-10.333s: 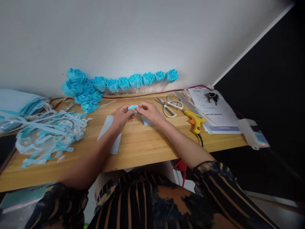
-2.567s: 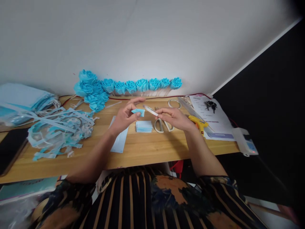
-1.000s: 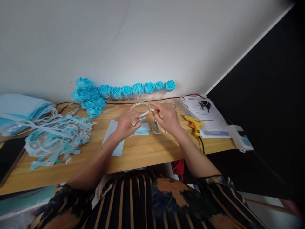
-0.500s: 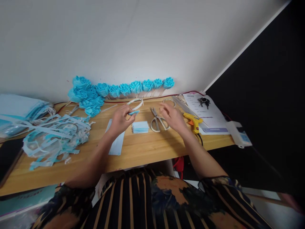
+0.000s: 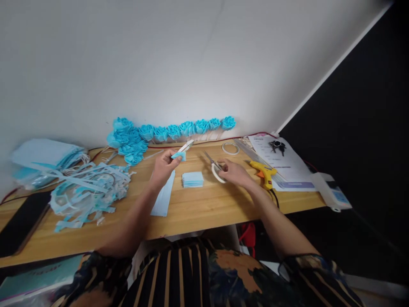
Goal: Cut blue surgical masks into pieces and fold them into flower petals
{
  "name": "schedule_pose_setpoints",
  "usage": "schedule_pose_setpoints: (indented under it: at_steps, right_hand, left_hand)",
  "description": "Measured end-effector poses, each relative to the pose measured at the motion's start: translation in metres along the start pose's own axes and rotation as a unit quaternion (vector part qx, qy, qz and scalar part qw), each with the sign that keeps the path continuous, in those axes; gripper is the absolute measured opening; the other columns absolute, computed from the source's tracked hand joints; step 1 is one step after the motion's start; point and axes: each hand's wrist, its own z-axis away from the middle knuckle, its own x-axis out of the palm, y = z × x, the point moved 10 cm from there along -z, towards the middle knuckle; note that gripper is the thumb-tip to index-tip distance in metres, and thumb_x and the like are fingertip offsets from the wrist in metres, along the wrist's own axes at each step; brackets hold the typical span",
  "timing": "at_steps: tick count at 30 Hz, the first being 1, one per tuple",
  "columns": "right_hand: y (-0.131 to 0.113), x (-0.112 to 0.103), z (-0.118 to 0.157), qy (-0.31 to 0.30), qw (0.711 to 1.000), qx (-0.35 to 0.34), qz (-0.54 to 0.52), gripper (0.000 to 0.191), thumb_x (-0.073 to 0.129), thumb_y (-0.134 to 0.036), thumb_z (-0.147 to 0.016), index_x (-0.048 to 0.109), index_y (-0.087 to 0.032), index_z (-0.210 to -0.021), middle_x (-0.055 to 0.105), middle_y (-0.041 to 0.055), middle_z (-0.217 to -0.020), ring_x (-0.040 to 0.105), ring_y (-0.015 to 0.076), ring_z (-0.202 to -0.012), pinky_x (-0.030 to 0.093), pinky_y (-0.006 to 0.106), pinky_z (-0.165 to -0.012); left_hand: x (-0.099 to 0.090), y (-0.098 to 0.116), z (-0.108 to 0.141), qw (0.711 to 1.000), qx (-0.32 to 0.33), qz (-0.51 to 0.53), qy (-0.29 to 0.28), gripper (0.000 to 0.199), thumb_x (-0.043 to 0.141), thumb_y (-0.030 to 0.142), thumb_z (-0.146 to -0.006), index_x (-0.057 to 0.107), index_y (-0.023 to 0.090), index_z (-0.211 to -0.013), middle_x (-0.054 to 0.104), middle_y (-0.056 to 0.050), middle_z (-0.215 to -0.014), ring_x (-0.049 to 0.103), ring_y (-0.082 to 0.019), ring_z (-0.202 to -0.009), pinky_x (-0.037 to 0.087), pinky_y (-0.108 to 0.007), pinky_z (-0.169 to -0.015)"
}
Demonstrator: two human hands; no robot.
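My left hand (image 5: pixel 164 166) pinches a small light-blue piece (image 5: pixel 179 156) above the table. A white tape roll (image 5: pixel 186 146) shows just behind that piece. My right hand (image 5: pixel 232 171) is closed on the white-handled scissors (image 5: pixel 216 170), whose blades point away to the left. Between the hands lies a neat stack of pale-blue rectangles (image 5: pixel 192 179). A longer pale-blue strip (image 5: pixel 163 198) lies beneath my left forearm and wrist.
Blue fabric-like flowers (image 5: pixel 173 130) line the wall. Blue and white scraps (image 5: pixel 92 192), folded sheets (image 5: pixel 47 155) and a dark phone (image 5: pixel 24 221) lie left. A yellow glue gun (image 5: pixel 263 170), keys (image 5: pixel 277 146) on papers (image 5: pixel 289 164) and a ring (image 5: pixel 230 148) lie right.
My right hand has lowered onto the scissors and taken hold of their handles. My left hand still holds the blue piece, now turned so more of it shows. The view has shifted slightly.
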Motion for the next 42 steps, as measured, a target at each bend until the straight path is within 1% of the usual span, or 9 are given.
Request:
schedule_pose_setpoints:
  at_steps: [2, 5, 7, 10, 13, 18, 24, 31, 42]
  right_hand:
    - [0.003, -0.006, 0.005, -0.015, 0.965, -0.022, -0.262, 0.052, 0.058, -0.042, -0.083, 0.058, -0.02, -0.13, 0.069, 0.0095, -0.104, 0.066, 0.0212, -0.087, 0.05, 0.034, -0.078]
    - [-0.012, -0.007, 0.025, -0.057, 0.861, -0.08, -0.499, 0.059, 0.067, -0.062, -0.078, 0.062, -0.024, -0.122, 0.066, 0.0044, -0.092, 0.063, 0.0179, -0.076, 0.053, 0.036, -0.077]
    - [-0.036, 0.004, 0.044, -0.127, 0.806, -0.107, -0.569, 0.069, 0.068, -0.075, -0.071, 0.064, -0.024, -0.117, 0.062, 0.0019, -0.076, 0.062, 0.019, -0.07, 0.054, 0.038, -0.072]
    - [-0.073, 0.019, 0.07, -0.214, 0.734, -0.14, -0.629, 0.074, 0.064, -0.083, -0.068, 0.067, -0.022, -0.111, 0.064, 0.0056, -0.082, 0.062, 0.0207, -0.074, 0.056, 0.041, -0.075]
    - [-0.097, 0.034, 0.082, -0.282, 0.7, -0.14, -0.641, 0.07, 0.064, -0.08, -0.071, 0.068, -0.02, -0.107, 0.064, 0.0077, -0.088, 0.061, 0.0195, -0.077, 0.057, 0.04, -0.076]
    - [-0.108, 0.047, 0.076, -0.314, 0.666, -0.138, -0.662, 0.072, 0.06, -0.08, -0.075, 0.065, -0.016, -0.109, 0.063, 0.0064, -0.08, 0.058, 0.0179, -0.071, 0.059, 0.044, -0.074]
    - [-0.101, 0.056, 0.064, -0.31, 0.642, -0.117, -0.692, 0.062, 0.057, -0.073, -0.083, 0.063, -0.016, -0.109, 0.063, 0.0059, -0.085, 0.059, 0.0165, -0.071, 0.059, 0.045, -0.074]
    - [-0.097, 0.047, 0.052, -0.273, 0.606, -0.069, -0.743, 0.061, 0.057, -0.072, -0.084, 0.064, -0.017, -0.109, 0.059, 0.0021, -0.078, 0.052, 0.0131, -0.063, 0.054, 0.031, -0.058]
    - [-0.102, 0.054, 0.065, -0.291, 0.563, -0.035, -0.773, 0.057, 0.054, -0.067, -0.089, 0.065, -0.013, -0.104, 0.049, -0.0026, -0.065, 0.038, 0.007, -0.048, 0.036, 0.016, -0.037]
  left_hand:
    - [-0.002, -0.003, -0.001, 0.999, -0.015, 0.038, 0.007, 0.031, 0.074, 0.041, -0.075, 0.054, 0.019, -0.068, 0.058, 0.001, -0.068, 0.051, -0.012, -0.066, 0.04, -0.026, -0.066]
    - [0.0, -0.008, -0.001, 0.995, -0.037, 0.088, 0.005, 0.031, 0.074, 0.04, -0.075, 0.052, 0.019, -0.069, 0.057, 0.002, -0.066, 0.049, -0.011, -0.063, 0.039, -0.025, -0.064]
    - [0.003, -0.009, 0.0, 0.993, -0.044, 0.105, 0.0, 0.032, 0.074, 0.04, -0.074, 0.051, 0.019, -0.069, 0.057, 0.002, -0.066, 0.048, -0.011, -0.062, 0.038, -0.025, -0.063]
    - [0.009, -0.006, 0.002, 0.994, -0.045, 0.097, -0.016, 0.034, 0.074, 0.043, -0.074, 0.05, 0.02, -0.07, 0.055, 0.002, -0.065, 0.048, -0.011, -0.062, 0.039, -0.026, -0.064]
    - [0.013, -0.004, 0.005, 0.995, -0.042, 0.084, -0.034, 0.037, 0.076, 0.047, -0.073, 0.051, 0.02, -0.069, 0.052, 0.003, -0.064, 0.048, -0.011, -0.062, 0.041, -0.027, -0.065]
    - [0.019, -0.004, 0.01, 0.993, -0.036, 0.085, -0.07, 0.036, 0.078, 0.047, -0.074, 0.056, 0.019, -0.07, 0.057, 0.0, -0.074, 0.053, -0.013, -0.071, 0.044, -0.027, -0.069]
    - [0.028, 0.0, 0.013, 0.988, -0.021, 0.098, -0.114, 0.035, 0.079, 0.046, -0.075, 0.057, 0.018, -0.071, 0.058, -0.001, -0.079, 0.053, -0.013, -0.074, 0.043, -0.026, -0.069]
    - [0.037, 0.004, 0.016, 0.984, 0.0, 0.083, -0.159, 0.03, 0.078, 0.042, -0.077, 0.06, 0.019, -0.072, 0.063, -0.004, -0.083, 0.058, -0.016, -0.08, 0.046, -0.03, -0.074]
    - [0.033, 0.007, 0.016, 0.986, 0.031, 0.079, -0.145, 0.027, 0.077, 0.04, -0.079, 0.061, 0.019, -0.072, 0.064, -0.004, -0.081, 0.059, -0.017, -0.079, 0.047, -0.031, -0.074]
